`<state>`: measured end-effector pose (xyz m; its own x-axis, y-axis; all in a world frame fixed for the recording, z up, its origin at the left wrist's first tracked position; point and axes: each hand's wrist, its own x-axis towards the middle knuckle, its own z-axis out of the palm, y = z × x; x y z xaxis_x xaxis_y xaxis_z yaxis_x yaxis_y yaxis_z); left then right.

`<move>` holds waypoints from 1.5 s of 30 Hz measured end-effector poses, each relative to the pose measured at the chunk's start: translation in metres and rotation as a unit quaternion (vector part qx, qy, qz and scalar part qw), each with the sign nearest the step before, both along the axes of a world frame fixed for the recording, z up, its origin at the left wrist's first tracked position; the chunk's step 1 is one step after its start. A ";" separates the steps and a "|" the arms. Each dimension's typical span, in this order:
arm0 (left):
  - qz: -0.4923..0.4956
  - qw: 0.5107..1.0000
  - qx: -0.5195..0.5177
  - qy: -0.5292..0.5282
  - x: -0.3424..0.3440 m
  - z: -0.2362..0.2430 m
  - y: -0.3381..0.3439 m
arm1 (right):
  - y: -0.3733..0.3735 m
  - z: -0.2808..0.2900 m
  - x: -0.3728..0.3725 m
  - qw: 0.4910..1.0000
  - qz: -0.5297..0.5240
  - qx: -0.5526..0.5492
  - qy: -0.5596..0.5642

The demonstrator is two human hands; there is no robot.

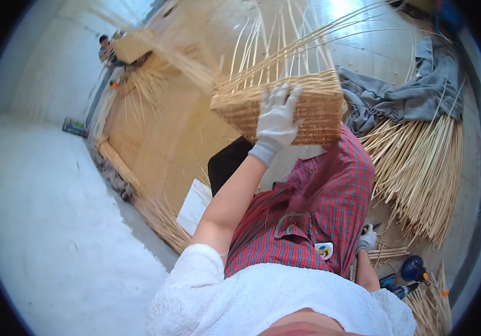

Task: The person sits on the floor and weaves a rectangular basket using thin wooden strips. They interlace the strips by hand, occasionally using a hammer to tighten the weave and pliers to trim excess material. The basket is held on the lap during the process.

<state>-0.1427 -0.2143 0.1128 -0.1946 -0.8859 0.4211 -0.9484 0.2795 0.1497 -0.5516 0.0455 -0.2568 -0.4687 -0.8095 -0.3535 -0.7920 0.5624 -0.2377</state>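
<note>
A half-woven wicker basket [313, 109] rests tilted on my lap, over a red plaid cloth [318, 201]. Long bare stakes fan up from its rim. My left hand [277, 120], in a white glove, lies flat on the basket's woven side with fingers spread over the rim, steadying it. Low at the right, beside my hip, sits my right hand [366, 241], also gloved. It is close to a few short cane sticks [388, 253] on the floor. What it holds is too small to make out.
A thick bundle of pale cane rods [419, 168] lies at right, a grey cloth [402, 95] behind it. A blue power tool [414, 270] is at lower right. A black object [226, 159] and a white sheet [195, 204] lie at left. Far off, another person [104, 47] sits by another basket [131, 45].
</note>
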 end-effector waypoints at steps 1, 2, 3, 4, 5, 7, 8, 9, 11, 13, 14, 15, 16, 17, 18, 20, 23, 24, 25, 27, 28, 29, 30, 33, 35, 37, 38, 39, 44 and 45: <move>0.008 1.000 0.001 0.008 -0.004 0.000 -0.002 | 0.000 0.008 0.000 0.998 0.002 -0.047 -0.039; 0.015 1.000 0.003 0.015 -0.006 -0.004 0.002 | -0.008 0.013 0.005 0.993 0.004 -0.092 -0.079; 0.023 1.000 0.010 0.019 -0.006 -0.014 0.011 | -0.007 0.020 0.004 0.983 0.003 -0.138 -0.117; 0.029 0.999 0.000 0.013 -0.003 -0.015 0.006 | -0.016 0.026 0.010 0.983 -0.005 -0.132 -0.124; 0.036 0.999 -0.010 0.007 0.002 -0.015 0.002 | -0.016 0.034 0.014 0.983 -0.012 -0.125 -0.132; -0.012 0.998 -0.032 0.044 -0.007 -0.009 -0.008 | -0.019 0.006 0.004 0.947 -0.088 -0.143 -0.273; -0.016 0.997 -0.030 0.063 0.000 -0.012 -0.001 | -0.026 0.005 0.009 0.920 -0.099 -0.180 -0.333; -0.047 0.986 -0.043 0.152 0.005 -0.010 -0.001 | -0.028 0.007 0.008 0.888 -0.117 -0.219 -0.386; 0.002 0.979 -0.133 0.155 0.039 -0.008 0.001 | -0.032 0.005 -0.002 0.866 -0.125 -0.258 -0.409; 0.147 0.952 -0.237 0.127 0.091 -0.010 -0.003 | -0.041 0.004 -0.018 0.878 -0.119 -0.278 -0.372; 0.195 0.940 -0.215 0.180 0.117 -0.017 -0.008 | -0.044 0.005 -0.023 0.883 -0.118 -0.286 -0.354; 0.251 0.921 -0.192 0.226 0.148 -0.031 -0.010 | -0.047 0.014 -0.027 0.910 -0.079 -0.254 -0.317; 0.222 0.923 -0.149 0.278 0.175 -0.046 -0.018 | -0.048 0.017 -0.029 0.921 -0.068 -0.239 -0.299; 0.190 0.920 -0.108 0.326 0.201 -0.059 -0.030 | -0.049 0.017 -0.031 0.930 -0.057 -0.227 -0.283; 0.153 0.912 -0.063 0.374 0.216 -0.064 -0.043 | -0.050 0.017 -0.032 0.939 -0.050 -0.214 -0.264; 0.146 0.923 -0.035 0.354 0.219 -0.048 -0.054 | -0.050 0.027 -0.024 0.970 -0.064 -0.152 -0.176; 0.135 0.919 0.035 0.369 0.236 -0.034 -0.058 | -0.059 0.042 -0.006 0.995 -0.067 -0.054 -0.051; 0.120 0.915 0.065 0.379 0.236 -0.030 -0.066 | -0.061 0.044 -0.003 0.996 -0.069 -0.039 -0.033; 0.113 0.913 0.082 0.383 0.241 -0.028 -0.066 | -0.063 0.047 -0.001 0.998 -0.061 -0.024 -0.019; 0.100 0.907 0.115 0.393 0.248 -0.027 -0.067 | -0.074 0.052 0.003 0.999 -0.044 -0.013 -0.004; 0.100 0.913 0.117 0.378 0.247 -0.024 -0.066 | -0.080 0.054 0.005 0.999 -0.036 -0.014 -0.005; 0.100 0.919 0.120 0.363 0.244 -0.022 -0.066 | -0.086 0.055 0.006 0.999 -0.031 -0.018 -0.010; 0.119 0.920 0.118 0.354 0.253 -0.022 -0.051 | -0.101 0.063 0.012 1.000 -0.009 -0.023 -0.018; 0.105 0.908 0.117 0.388 0.236 -0.011 -0.039 | -0.135 0.083 0.006 0.992 0.001 -0.091 -0.092; 0.106 0.915 0.090 0.377 0.239 -0.018 -0.040 | -0.162 0.103 -0.004 0.961 0.003 -0.190 -0.203; 0.096 0.923 0.064 0.367 0.233 -0.034 -0.044 | -0.193 0.126 -0.011 0.924 0.009 -0.274 -0.268; 0.092 0.922 0.034 0.375 0.227 -0.040 -0.047 | -0.207 0.138 -0.015 0.901 0.014 -0.315 -0.298; 0.100 0.921 0.005 0.378 0.223 -0.046 -0.039 | -0.219 0.159 0.003 0.874 0.018 -0.364 -0.320; 0.132 0.961 -0.072 0.231 0.187 -0.038 0.070 | -0.211 0.286 0.141 0.774 0.094 -0.400 -0.482; 0.152 0.968 -0.058 0.193 0.178 -0.037 0.095 | -0.202 0.299 0.165 0.764 0.124 -0.385 -0.502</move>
<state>0.0348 -0.1189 0.0759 0.2585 -0.8205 0.5098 -0.8695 0.0322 0.4929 -0.3861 -0.1561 0.0422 -0.0719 -0.9786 0.1928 -0.0523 -0.1894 -0.9805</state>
